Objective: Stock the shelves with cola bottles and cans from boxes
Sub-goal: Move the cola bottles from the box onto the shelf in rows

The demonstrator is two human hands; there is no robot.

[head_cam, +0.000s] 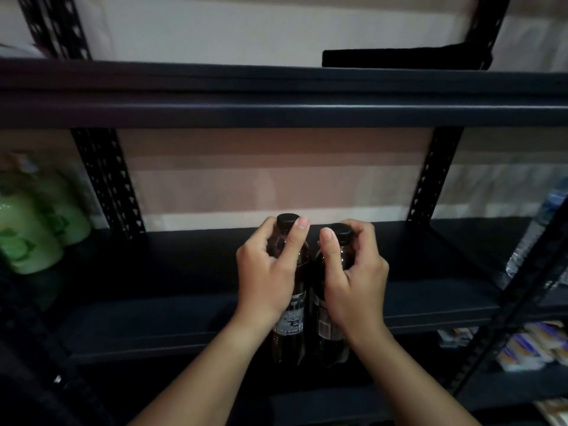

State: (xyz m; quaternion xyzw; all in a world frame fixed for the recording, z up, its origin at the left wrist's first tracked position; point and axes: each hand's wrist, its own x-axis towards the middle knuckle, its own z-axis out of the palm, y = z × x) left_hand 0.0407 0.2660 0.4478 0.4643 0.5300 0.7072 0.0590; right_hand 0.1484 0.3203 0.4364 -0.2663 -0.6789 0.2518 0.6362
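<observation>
Okay, I've got two cola bottles upright, long axes vertical, black caps pointing up, side by side and touching at the front edge of the dark shelf [430,290]. My left hand [267,272] curls round the left bottle [290,315] at its shoulder; my right hand [353,272] grips the right bottle [325,330] likewise. Green bottles [33,229] sit far left.
</observation>
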